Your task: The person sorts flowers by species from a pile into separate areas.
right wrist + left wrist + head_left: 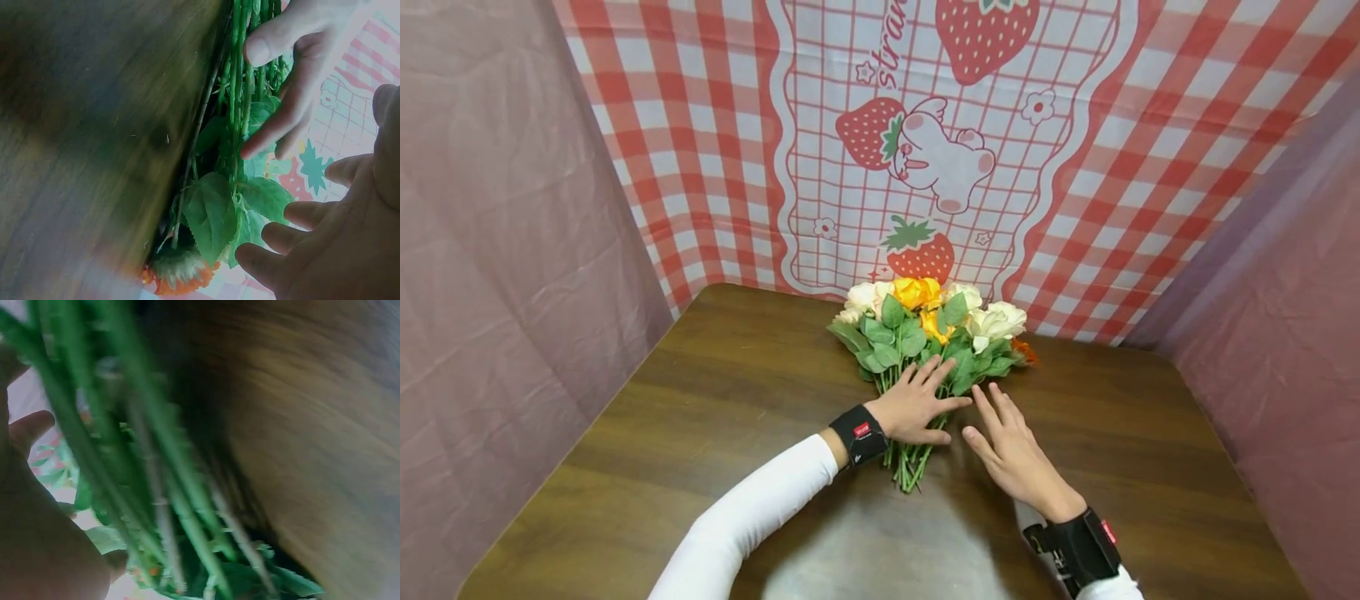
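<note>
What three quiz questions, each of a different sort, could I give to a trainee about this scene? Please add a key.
1. True or false: the person's bare right hand is gripping the bouquet of cream and yellow-orange flowers.

2. In the head view, the flower heads point mostly toward:
A) the person's white sleeves
B) the red-and-white checked cloth
C) the pink curtain on the left

3. In the head view, which hand overlaps the thin green stems?

Key:
1. False; its fingers are extended, not curled round it.
2. B.
3. The left hand.
</note>
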Demonstrator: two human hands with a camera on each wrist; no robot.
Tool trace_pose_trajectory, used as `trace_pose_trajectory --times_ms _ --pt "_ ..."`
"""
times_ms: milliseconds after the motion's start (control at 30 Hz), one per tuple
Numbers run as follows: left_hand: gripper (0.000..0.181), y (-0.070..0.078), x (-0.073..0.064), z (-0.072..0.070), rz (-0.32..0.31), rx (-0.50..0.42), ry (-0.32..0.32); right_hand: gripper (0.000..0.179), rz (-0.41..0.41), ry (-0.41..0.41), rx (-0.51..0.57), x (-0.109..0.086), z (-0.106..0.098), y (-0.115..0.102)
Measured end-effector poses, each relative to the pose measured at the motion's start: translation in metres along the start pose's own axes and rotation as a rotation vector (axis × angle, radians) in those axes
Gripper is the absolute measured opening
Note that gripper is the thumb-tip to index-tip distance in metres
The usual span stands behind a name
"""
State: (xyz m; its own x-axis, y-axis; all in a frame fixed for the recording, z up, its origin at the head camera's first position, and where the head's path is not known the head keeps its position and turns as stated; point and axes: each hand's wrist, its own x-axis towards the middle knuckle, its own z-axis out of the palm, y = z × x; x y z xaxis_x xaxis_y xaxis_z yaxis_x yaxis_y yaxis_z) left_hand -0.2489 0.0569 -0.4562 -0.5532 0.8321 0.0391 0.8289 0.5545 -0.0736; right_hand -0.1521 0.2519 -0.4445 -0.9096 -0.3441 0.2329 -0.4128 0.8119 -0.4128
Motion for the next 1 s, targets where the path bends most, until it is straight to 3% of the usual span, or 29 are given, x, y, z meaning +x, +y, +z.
trace_pose_trajectory --times_ms 300,567,1000 --pt "0.066 -0.009 -0.001 0.017 -0.025 0.014 -0.06 0.059 -0.004 -0.013 -0.003 -0.005 0.007 -0.007" --pt "0.064 -0.014 -0.005 0.02 -0.075 0.079 -0.102 0.059 -0.009 -0.01 -0.022 -0.006 0.01 -0.009" --pt "0.063 -0.028 -0.017 0.022 -0.107 0.034 -0.145 0.06 -0.01 -0.026 -0.03 -0.004 0.011 -0.01"
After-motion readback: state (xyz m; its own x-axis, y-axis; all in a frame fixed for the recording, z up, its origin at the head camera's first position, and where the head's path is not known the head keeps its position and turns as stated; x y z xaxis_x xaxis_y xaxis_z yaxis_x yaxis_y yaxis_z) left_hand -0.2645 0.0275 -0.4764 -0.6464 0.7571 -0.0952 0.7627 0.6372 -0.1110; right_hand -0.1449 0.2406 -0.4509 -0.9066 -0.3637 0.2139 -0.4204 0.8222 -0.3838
